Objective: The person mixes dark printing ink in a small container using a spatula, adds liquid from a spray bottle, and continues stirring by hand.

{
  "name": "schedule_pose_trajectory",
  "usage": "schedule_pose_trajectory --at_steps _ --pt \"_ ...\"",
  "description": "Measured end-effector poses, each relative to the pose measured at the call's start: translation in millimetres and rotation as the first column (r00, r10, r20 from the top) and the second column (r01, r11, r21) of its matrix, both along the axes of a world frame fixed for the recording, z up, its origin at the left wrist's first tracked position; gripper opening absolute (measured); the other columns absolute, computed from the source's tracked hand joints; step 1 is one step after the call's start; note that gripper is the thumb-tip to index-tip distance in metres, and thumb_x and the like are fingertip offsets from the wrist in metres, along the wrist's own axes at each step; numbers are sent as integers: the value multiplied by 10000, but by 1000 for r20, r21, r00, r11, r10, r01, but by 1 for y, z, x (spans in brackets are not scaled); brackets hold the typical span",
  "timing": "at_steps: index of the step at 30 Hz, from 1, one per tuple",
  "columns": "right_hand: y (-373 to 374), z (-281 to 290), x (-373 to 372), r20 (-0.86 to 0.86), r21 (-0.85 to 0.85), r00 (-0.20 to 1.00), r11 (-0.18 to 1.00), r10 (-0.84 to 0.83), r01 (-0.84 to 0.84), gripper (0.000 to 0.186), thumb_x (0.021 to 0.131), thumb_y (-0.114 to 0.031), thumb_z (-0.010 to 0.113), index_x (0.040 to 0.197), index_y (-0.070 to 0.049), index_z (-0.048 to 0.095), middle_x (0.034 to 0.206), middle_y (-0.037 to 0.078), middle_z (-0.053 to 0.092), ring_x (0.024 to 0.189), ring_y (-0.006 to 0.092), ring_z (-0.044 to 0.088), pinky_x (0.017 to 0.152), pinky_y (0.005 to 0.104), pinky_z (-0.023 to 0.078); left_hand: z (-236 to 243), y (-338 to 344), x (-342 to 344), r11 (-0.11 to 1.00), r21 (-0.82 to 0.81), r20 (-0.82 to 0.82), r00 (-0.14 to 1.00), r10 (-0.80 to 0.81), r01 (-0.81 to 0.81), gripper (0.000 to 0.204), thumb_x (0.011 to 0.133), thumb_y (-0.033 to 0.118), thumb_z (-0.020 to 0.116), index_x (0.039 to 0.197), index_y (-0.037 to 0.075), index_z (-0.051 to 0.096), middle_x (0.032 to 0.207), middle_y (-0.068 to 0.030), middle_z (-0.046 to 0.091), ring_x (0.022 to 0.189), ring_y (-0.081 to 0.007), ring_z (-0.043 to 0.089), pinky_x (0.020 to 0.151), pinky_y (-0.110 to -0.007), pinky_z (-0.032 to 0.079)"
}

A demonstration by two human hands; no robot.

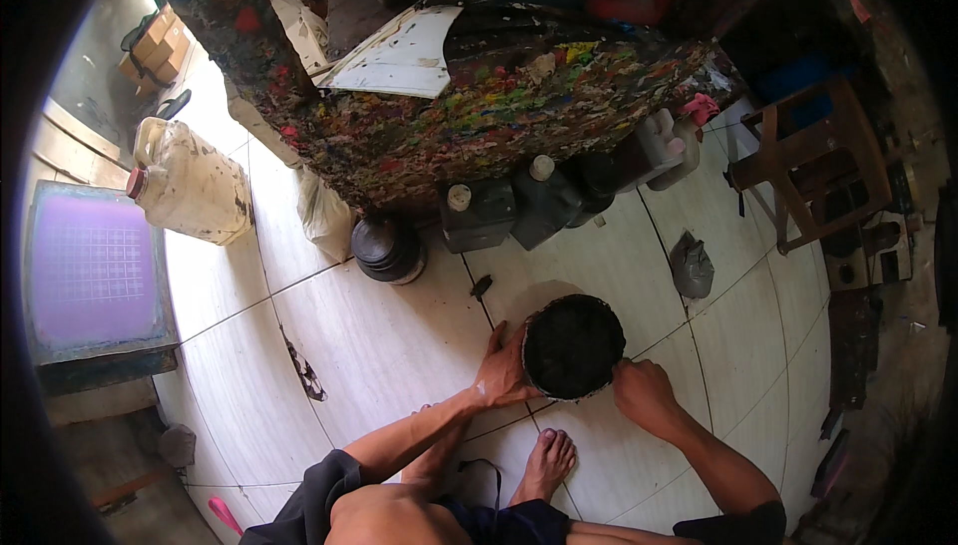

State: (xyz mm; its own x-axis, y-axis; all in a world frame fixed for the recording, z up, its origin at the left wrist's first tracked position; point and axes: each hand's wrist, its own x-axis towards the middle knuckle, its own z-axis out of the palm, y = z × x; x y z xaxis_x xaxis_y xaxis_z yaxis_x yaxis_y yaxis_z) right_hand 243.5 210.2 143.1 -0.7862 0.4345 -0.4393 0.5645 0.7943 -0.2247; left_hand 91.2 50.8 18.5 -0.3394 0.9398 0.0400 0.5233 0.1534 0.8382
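A round black bucket (573, 345) with dark contents stands on the pale tiled floor (399, 335) in front of me. My left hand (502, 372) presses flat against its left side. My right hand (642, 390) grips its lower right rim with the fingers curled. My bare foot (545, 463) rests on the tile just below the bucket.
A paint-spattered table (499, 106) stands beyond, with black jerrycans (544, 204) and a black round tub (388, 246) under it. A dirty white jug (190, 184) and a purple screen frame (92, 271) lie left. A wooden stool (813, 161) stands right, a grey bag (691, 266) near it.
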Motion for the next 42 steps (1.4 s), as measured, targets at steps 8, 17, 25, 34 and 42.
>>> schedule_pose_trajectory --at_steps 8,17,25,34,42 --pt "-6 -5 -20 -210 11 977 999 34 -32 190 872 -96 481 748 39 533 626 224 585 579 379 599 533 449 477 -8 2 1 1000 -14 -9 1000 21 -21 951 720 612 547 1418 43 242 1471 -199 219 1386 -285 166 1092 -530 102" --pt "-21 -5 -1 -188 -35 978 995 86 -94 203 863 -90 495 709 39 528 590 230 570 553 391 587 516 442 470 3 1 -3 1000 -3 53 999 6 -6 943 716 609 546 1415 45 258 1475 -184 220 1384 -287 171 1085 -543 110" --pt "-6 -19 -13 -281 87 954 993 103 -81 191 876 -102 497 748 36 525 583 229 560 556 403 580 490 438 455 3 2 -4 998 -54 36 999 -13 15 918 721 619 541 1426 103 261 1482 -184 199 1389 -286 157 1084 -543 110" --pt "-18 -14 -6 -45 -90 999 996 -28 23 171 850 -110 525 775 41 551 596 221 576 578 398 597 504 453 463 -4 -1 1 998 35 53 998 46 -48 914 725 615 535 1420 87 268 1480 -183 204 1389 -288 157 1085 -543 103" --pt "-15 -15 -26 -155 5 988 1000 3 -3 171 850 -115 521 769 34 549 638 238 587 593 412 594 529 471 467 -8 1 2 998 42 36 998 53 -55 905 725 618 534 1404 67 302 1475 -173 230 1386 -290 164 1087 -539 102"
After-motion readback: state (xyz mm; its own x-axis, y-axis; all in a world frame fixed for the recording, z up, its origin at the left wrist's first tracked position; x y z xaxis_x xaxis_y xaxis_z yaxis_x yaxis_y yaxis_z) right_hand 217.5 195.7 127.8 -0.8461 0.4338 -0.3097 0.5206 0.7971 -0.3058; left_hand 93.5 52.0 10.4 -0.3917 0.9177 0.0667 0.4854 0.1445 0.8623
